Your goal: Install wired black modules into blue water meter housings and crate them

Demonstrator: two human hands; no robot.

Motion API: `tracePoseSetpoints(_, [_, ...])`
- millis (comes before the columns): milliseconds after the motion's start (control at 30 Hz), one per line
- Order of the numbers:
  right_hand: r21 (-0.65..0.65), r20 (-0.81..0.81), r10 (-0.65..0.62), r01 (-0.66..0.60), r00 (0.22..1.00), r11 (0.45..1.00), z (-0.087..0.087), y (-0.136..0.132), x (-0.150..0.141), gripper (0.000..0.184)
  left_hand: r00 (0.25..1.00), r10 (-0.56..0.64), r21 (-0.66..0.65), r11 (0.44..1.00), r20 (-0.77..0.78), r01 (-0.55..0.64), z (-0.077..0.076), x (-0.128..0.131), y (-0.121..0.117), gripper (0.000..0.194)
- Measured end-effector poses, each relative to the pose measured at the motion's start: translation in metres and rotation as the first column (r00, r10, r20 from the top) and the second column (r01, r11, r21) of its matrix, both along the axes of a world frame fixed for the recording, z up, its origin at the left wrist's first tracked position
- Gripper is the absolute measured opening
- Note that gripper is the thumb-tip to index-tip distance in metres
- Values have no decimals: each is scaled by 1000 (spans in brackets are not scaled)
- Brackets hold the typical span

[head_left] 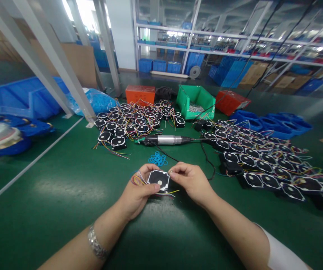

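My left hand (139, 193) is closed around a small square motor (158, 179), black with pale metal corners and a round light spot in its middle. Its thin coloured wires loop over my left fingers, and some stick out below it. At the motor's right upper corner, my right hand (189, 182) pinches thumb and forefinger together; whatever is between them is too small to name. Just beyond the hands lies a heap of blue rings (158, 159). Behind the rings an electric screwdriver (168, 140) lies sideways, its cord running to the right of my hands.
Similar wired motors (141, 119) crowd the bench's back left, and rows of them (258, 165) fill the right. A green bin (195, 99) holds small metal parts. Orange boxes (140, 93) stand beside it. Blue trays (276, 123) sit at right; a grey post (78, 93) rises at left.
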State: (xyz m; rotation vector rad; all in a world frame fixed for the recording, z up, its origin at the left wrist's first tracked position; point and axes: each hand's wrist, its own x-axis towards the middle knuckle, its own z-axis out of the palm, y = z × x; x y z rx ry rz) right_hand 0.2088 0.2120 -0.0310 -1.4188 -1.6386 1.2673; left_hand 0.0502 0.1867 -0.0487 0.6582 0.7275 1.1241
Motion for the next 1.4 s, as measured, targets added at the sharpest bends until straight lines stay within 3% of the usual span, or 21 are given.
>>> tracePoseSetpoints(167, [272, 306, 45, -133, 951, 953, 0, -5, 0, 15, 1000, -5, -5, 1000, 13, 5, -4, -2, 1, 34])
tracePoseSetpoints(300, [346, 447, 48, -222, 893, 912, -2, -9, 1, 19, 1000, -2, 9, 1000, 12, 2, -3, -2, 1, 33])
tracePoseSetpoints(467, [248, 571, 138, -330, 809, 911, 2, -7, 3, 24, 1000, 2, -8, 1000, 7, -2, -1, -2, 3, 33])
tracePoseSetpoints(667, [130, 661, 125, -276, 740, 952, -2, 0, 7, 36, 989, 136, -27, 991, 51, -135, -1, -8, 11, 41])
tracePoseSetpoints(767, [73, 696, 220, -373, 683, 925, -7, 2, 9, 36, 982, 177, -82, 982, 66, -172, -1, -11, 14, 47])
tracePoseSetpoints(867, [108, 713, 202, -389, 672, 915, -6, 5, 15, 40, 981, 185, -132, 976, 61, -176, -1, -12, 15, 46])
tracePoseSetpoints(967, [103, 769, 144, -344, 622, 933, 1, 11, 23, 34, 978, 203, -166, 967, 40, -194, -2, -12, 15, 37])
tracePoseSetpoints(1133, [-37, 889, 174, -312, 423, 949, 7, 17, 30, 12, 982, 189, -210, 961, 25, -180, -3, -12, 16, 33])
tracePoseSetpoints(1400, [-35, 931, 172, -389, 323, 921, -3, 17, 18, 12, 989, 148, -245, 959, -2, -144, -4, -10, 12, 37])
